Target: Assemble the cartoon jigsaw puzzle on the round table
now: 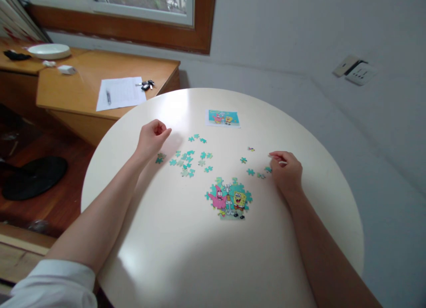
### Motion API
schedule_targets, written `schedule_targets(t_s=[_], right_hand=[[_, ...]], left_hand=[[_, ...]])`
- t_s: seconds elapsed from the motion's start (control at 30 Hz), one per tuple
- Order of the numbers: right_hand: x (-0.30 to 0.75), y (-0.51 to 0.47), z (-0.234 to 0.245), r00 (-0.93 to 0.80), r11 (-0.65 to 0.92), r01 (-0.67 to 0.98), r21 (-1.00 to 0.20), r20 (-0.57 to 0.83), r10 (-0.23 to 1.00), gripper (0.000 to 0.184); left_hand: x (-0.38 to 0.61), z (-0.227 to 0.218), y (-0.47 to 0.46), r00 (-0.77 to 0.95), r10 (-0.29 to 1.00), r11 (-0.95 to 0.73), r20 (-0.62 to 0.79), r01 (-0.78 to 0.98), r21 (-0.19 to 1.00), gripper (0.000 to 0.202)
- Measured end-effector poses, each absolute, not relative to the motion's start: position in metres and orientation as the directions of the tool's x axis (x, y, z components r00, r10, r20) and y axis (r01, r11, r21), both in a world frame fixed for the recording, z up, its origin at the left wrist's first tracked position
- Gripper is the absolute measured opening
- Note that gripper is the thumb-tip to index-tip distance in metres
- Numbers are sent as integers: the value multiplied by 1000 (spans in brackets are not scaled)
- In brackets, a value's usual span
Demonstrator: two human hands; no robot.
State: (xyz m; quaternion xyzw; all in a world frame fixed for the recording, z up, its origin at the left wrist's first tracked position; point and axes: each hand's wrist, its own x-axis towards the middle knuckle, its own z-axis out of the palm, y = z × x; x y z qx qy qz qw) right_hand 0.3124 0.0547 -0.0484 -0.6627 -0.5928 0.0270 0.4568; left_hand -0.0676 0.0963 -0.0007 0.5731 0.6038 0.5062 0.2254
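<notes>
My left hand (pixel 153 138) hovers over the left side of the round table, its fingers curled in and the thumb pointing out, with nothing visible in it. Just below it lie a couple of puzzle pieces (pixel 160 158). Several loose teal pieces (pixel 186 157) are scattered to its right. My right hand (pixel 286 170) is at the right, thumb and forefinger a little apart; a teal piece (pixel 268 169) lies right beside it, partly hidden. Between my arms lies a partly joined jigsaw (pixel 229 199) with three cartoon figures. More loose pieces (pixel 250 171) lie above its right corner.
A small picture card (pixel 222 118) of the same figures lies toward the back of the white round table (pixel 199 263). A wooden desk (pixel 86 59) at the left carries a paper sheet (pixel 116 99), pen, keys (pixel 146 84) and white dish (pixel 49 51). A wall stands behind.
</notes>
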Motion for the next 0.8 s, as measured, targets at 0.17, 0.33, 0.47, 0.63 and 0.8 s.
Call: schedule_targets(t_s=[0.17, 0.33, 0.47, 0.63, 0.8], right_hand=[[313, 55, -50, 293, 130, 768, -627, 524, 800, 21], [312, 55, -50, 297, 127, 761, -636, 515, 804, 21], [311, 54, -49, 312, 119, 750, -650, 507, 803, 21], [311, 53, -48, 318, 110, 748, -654, 499, 806, 22], [312, 55, -49, 310, 115, 752, -649, 502, 808, 22]], left_hand=[[-70, 0, 96, -258, 916, -155, 309, 483, 862, 15], [-74, 0, 98, -289, 904, -152, 314, 470, 869, 14], [-81, -2, 101, -363, 877, -127, 314, 456, 881, 14], [-91, -4, 103, -387, 877, -95, 286, 443, 892, 14], [-99, -3, 105, -428, 858, -67, 285, 457, 887, 15]])
